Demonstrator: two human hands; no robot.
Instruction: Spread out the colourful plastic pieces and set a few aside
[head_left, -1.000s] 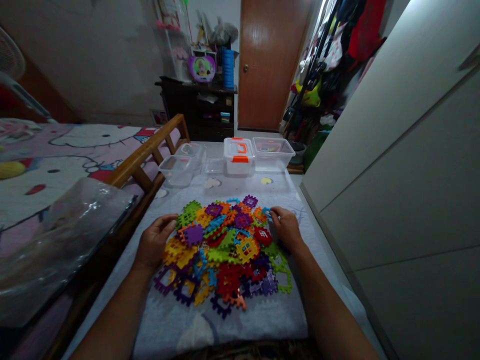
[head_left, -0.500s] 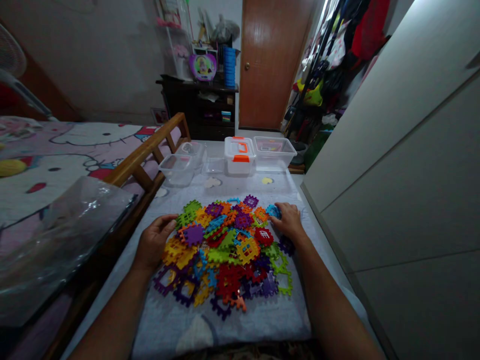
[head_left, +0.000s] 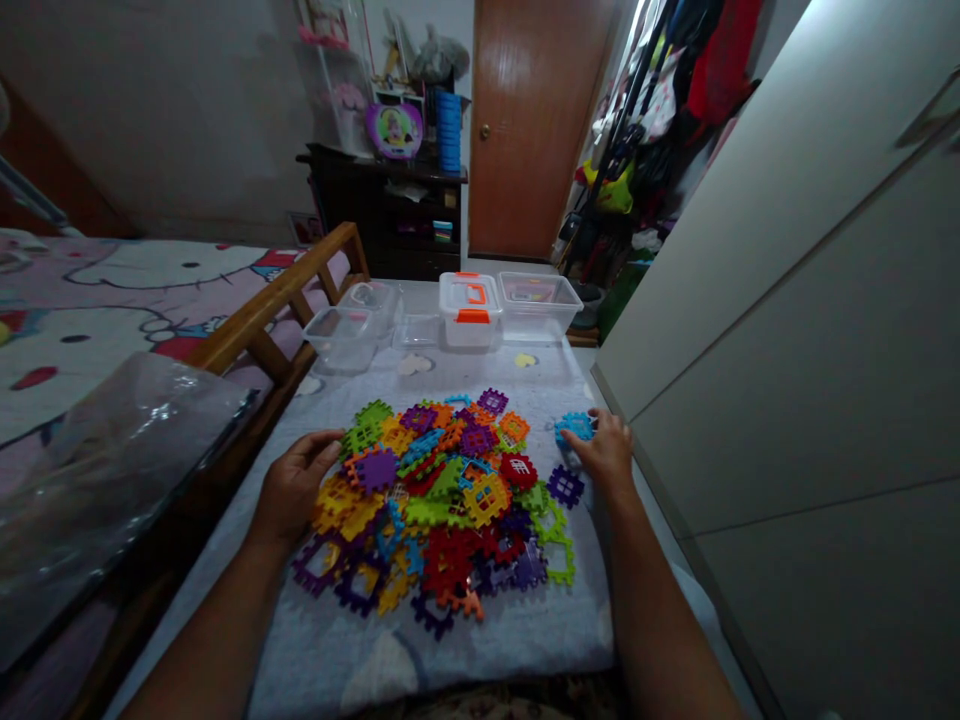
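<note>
A heap of colourful plastic interlocking tiles (head_left: pixel 448 562) with toothed edges, some with window-like cutouts, lies on the cloth-covered surface in front of me. My right hand (head_left: pixel 611 450), to the right of the heap, pinches a blue interlocking tile (head_left: pixel 572 426) between thumb and fingers, low over the cloth. Below it a dark purple tile (head_left: pixel 565 486) lies apart from the heap. At the heap's left edge rests my left hand (head_left: pixel 296 485), open, its fingertips beside a green tile (head_left: pixel 365 430); whether they touch it I cannot tell.
Behind the heap stand a lidded clear box (head_left: pixel 470 312) with orange latches, an uncovered clear bin (head_left: pixel 538 305) and a clear container (head_left: pixel 341 338). A wooden bed rail (head_left: pixel 274 305) and a plastic bag (head_left: pixel 142 440) are on the left. A pale cabinet (head_left: pixel 795 400) borders the right.
My right hand has moved right, away from the heap, with the blue tile in its fingers. My left hand stays at the heap's left edge. The view has shifted slightly.
</note>
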